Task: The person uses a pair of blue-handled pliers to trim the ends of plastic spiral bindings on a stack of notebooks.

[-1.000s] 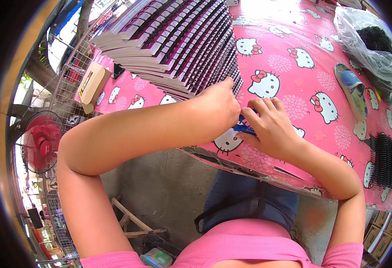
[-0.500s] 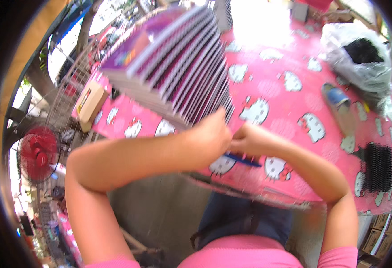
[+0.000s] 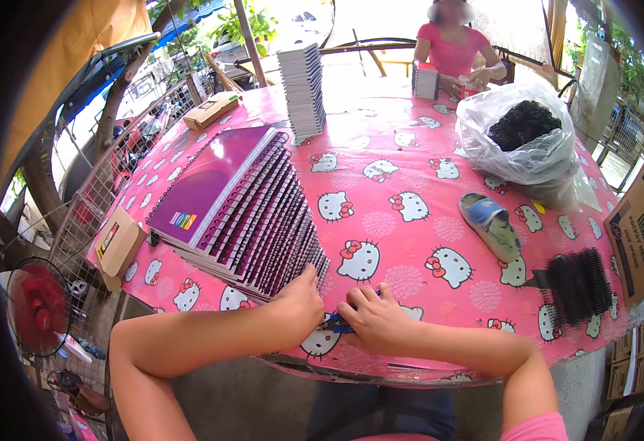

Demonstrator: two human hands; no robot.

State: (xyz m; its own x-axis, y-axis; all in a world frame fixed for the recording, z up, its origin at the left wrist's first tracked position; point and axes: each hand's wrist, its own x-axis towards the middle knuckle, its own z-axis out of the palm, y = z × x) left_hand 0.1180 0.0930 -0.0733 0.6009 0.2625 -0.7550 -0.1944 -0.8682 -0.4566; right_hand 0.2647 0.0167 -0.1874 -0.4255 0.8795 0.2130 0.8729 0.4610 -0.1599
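Note:
A tall stack of purple-covered spiral notebooks (image 3: pixel 215 184) stands on the left of the table, its wire-bound edges fanned toward me. My left hand (image 3: pixel 298 307) is closed at the stack's lower near corner, its fingers against the coiled edge; the fingertips are partly hidden. Just to its right, my right hand (image 3: pixel 373 317) is curled around blue-handled pliers (image 3: pixel 333 323), whose head points toward my left hand. The pliers lie low over the table's near edge, partly covered by my fingers.
A pink patterned cloth covers the table (image 3: pixel 439 298). On the right are a blue slipper (image 3: pixel 492 226), black coils (image 3: pixel 577 287), a plastic bag of black coils (image 3: pixel 513 158) and a carton (image 3: pixel 639 231). Farther off stand another notebook stack (image 3: pixel 303 88) and a person (image 3: pixel 454 51) handling small notebooks.
My view has shifted, bringing the far side of the table and the other person into sight. My hands were almost touching; now a small gap shows the pliers between them.

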